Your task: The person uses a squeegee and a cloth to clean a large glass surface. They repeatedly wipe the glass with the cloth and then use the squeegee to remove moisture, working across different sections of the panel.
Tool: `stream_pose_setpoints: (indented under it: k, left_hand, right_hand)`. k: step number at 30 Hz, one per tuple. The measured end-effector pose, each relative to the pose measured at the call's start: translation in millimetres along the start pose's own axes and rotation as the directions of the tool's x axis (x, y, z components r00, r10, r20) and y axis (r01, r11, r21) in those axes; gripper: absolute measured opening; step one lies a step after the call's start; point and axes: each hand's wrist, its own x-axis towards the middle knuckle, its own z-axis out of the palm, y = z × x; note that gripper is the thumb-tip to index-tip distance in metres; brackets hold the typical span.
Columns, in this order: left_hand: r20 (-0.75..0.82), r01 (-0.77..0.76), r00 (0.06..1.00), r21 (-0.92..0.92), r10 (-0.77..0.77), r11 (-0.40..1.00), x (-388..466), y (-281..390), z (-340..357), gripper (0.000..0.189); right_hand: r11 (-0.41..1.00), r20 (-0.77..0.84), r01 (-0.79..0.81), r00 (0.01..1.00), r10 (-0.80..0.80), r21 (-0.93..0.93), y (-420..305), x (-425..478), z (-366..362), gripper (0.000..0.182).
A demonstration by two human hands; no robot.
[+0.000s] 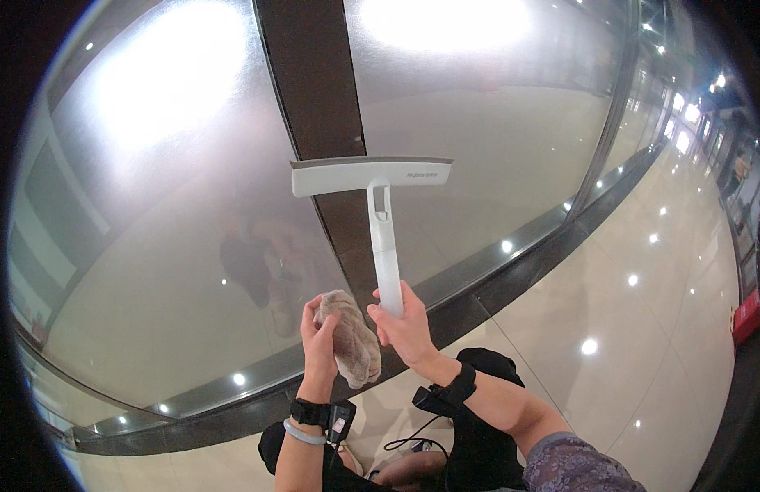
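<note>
A white window squeegee (380, 175) stands upright in my right hand (407, 329), gripped near the bottom of its handle. Its wide head is uppermost, with a grey-brown blade along the top edge and small lettering on the right. My left hand (321, 341) holds a bunched, greyish-beige cloth (350, 338) just left of the handle's lower end. Behind the squeegee runs a dark brown upright post (318, 74) between two glossy panes. The left glass pane (170, 246) carries a dim reflection; the right glass pane (490, 135) shows a bright glare at its top.
A dark skirting strip (460, 323) runs along the foot of the panes. Pale, shiny floor tiles (601, 313) stretch off to the right, reflecting ceiling lights. A red box-like object (749, 317) sits at the far right edge. A black cable (413, 438) loops between my knees.
</note>
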Motion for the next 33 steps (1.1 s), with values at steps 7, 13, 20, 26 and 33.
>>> stream_pose_setpoints:
  k: [7,13,20,26,33]
  left_hand:
    - [-0.013,-0.017,1.000,-0.020,0.016,1.000,-1.7,0.0,0.3,0.041]
    - [0.004,-0.002,1.000,-0.005,0.002,1.000,-6.4,7.8,6.4,0.041]
    - [0.003,-0.067,0.998,0.018,0.067,0.998,-2.6,12.8,13.8,0.037]
    - [0.031,-0.108,0.994,0.053,0.107,0.993,1.6,4.0,27.9,0.036]
    - [0.009,-0.111,0.994,0.073,0.110,0.991,1.5,-8.7,30.0,0.037]
  right_hand:
    - [1.000,-0.023,-0.009,1.000,0.009,-0.001,1.0,0.0,1.4,0.028]
    - [0.995,-0.092,0.090,0.991,-0.092,-0.033,-4.0,3.5,5.6,0.044]
    - [0.968,-0.150,0.246,0.957,-0.250,-0.046,-32.5,21.8,5.0,0.076]
    - [0.942,-0.147,0.287,0.938,-0.313,-0.172,-14.1,37.8,-7.3,0.079]
    - [0.854,-0.106,0.360,0.899,-0.425,-0.375,-3.5,53.0,-29.6,0.075]
